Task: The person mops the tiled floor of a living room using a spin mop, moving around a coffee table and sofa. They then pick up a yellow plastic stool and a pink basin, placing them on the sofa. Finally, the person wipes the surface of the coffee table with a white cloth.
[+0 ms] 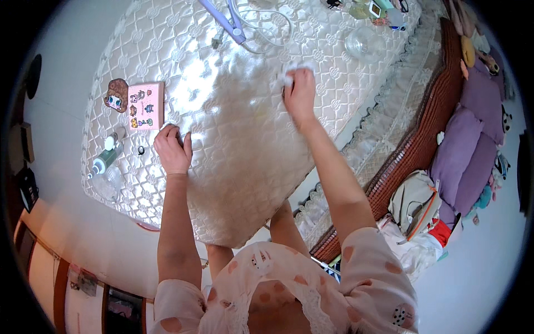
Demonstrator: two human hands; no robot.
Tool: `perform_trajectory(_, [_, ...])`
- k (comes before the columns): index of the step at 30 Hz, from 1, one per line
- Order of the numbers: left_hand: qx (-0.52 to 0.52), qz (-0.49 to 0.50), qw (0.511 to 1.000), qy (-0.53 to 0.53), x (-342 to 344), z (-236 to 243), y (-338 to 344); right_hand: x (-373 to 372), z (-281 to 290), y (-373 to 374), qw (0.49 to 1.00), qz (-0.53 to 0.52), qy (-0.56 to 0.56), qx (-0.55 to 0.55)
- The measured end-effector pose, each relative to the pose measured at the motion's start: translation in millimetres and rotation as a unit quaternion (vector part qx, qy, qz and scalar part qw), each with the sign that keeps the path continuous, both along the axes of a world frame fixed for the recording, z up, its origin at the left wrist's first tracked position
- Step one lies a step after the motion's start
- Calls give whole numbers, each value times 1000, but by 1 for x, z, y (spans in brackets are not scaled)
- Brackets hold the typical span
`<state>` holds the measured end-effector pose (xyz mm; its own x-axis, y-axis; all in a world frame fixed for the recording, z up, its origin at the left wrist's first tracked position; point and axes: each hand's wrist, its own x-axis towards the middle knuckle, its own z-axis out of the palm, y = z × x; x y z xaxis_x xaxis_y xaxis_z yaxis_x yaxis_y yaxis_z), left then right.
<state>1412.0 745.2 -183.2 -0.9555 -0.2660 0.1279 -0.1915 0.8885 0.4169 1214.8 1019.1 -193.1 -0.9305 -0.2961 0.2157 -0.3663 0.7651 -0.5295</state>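
My right hand point(300, 97) is closed on a crumpled white tissue point(288, 78), pressed to the quilted, shiny table cover point(239, 150) right of the middle. Most of the tissue is hidden under the fingers. My left hand point(173, 149) rests on the same cover at the left, fingers slightly bent and thumb apart, with no held thing visible. Just beyond it lies a pink box point(146, 106) with cartoon stickers. A small black ring-shaped item point(141, 150) sits left of that hand.
At the left edge are a green-and-white bottle point(105, 160) and a clear container point(108, 183). A lilac hair straightener point(227, 22) with its cord lies at the far side. A clear bowl point(364, 44) stands far right. A sofa with purple cushions point(464, 142) borders the right.
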Motion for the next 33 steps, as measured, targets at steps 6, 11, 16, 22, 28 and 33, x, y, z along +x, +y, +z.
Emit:
perform_trajectory(6, [-2, 7, 1000, 8, -5, 3, 7, 21, 1, 6, 1000, 12, 11, 16])
perform_trajectory(11, [153, 93, 980, 87, -87, 27, 67, 22, -3, 11, 1000, 2, -14, 8])
perform_trajectory(16, [98, 248, 963, -42, -250, 33, 90, 24, 1, 7, 1000, 8, -27, 9])
perform_trajectory(22, [111, 191, 946, -235, -271, 41, 75, 22, -6, 8, 1000, 1, 9, 1])
perform_trajectory(28, [220, 210, 941, -149, -213, 42, 54, 22, -2, 8, 1000, -2, -10, 9])
perform_trajectory(33, [302, 258, 918, 16, -184, 63, -20, 21, -4, 10, 1000, -10, -13, 19])
